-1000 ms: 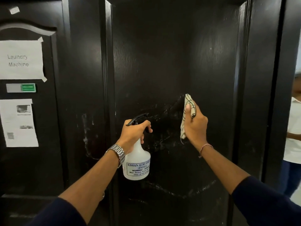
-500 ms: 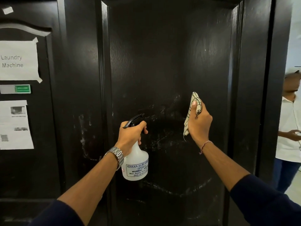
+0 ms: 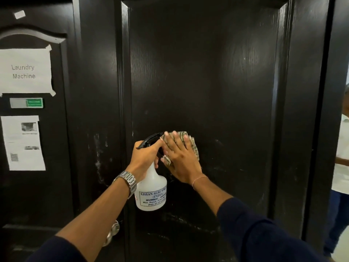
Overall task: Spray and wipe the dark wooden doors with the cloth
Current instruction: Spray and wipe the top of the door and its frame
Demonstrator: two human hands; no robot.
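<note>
Right hand (image 3: pixel 181 159): fingers straight and spread, palm flat, pressing the cloth (image 3: pixel 190 146) against the raised centre panel of the dark wooden door (image 3: pixel 217 82). Cloth is pale with a darker woven pattern; only its edges show past the fingertips and beside the thumb. A thin bracelet (image 3: pixel 198 179) sits at the wrist, dark sleeve behind it.

Left hand (image 3: pixel 146 157): fingers curled round the neck of the spray bottle (image 3: pixel 151 191), just left of the right hand and touching or nearly touching it (contact not resolvable). Bottle is white and translucent, hangs upright below the fist, black trigger head (image 3: pixel 149 139) pointing up-right toward the cloth. Printed label faces the camera. Metal wristwatch (image 3: pixel 127 181) on the left wrist.

Door surface: pale streaks and smears around and below the hands. A metal handle (image 3: pixel 112 232) shows partly under the left forearm.

Further left, a second dark door (image 3: pixel 56 186) carries a taped paper sign (image 3: pixel 24 70) reading "Laundry Machine", a small green-and-white plate (image 3: pixel 26 103), and a printed sheet (image 3: pixel 23 142) below.

Far right edge: part of another person (image 3: pixel 341 167) in a white top.
</note>
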